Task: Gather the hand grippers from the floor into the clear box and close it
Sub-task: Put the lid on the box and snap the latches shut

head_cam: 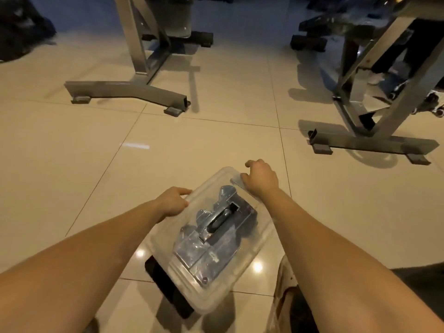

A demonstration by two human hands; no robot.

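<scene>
Glossy tiled floor [216, 145]; clear box [242, 265], two metal frames [125, 88] thereon

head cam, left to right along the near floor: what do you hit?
Left hand on the box's left edge → clear box, lid on → right hand at its far right corner.

— Was there room around the clear box [242, 275]?

— Open tile floor [192, 145] lay ahead and to its left.

— Anything in the way?

— A metal stand base [127, 91] stood far ahead left, another frame foot [370, 141] ahead right, both well apart from it.
</scene>
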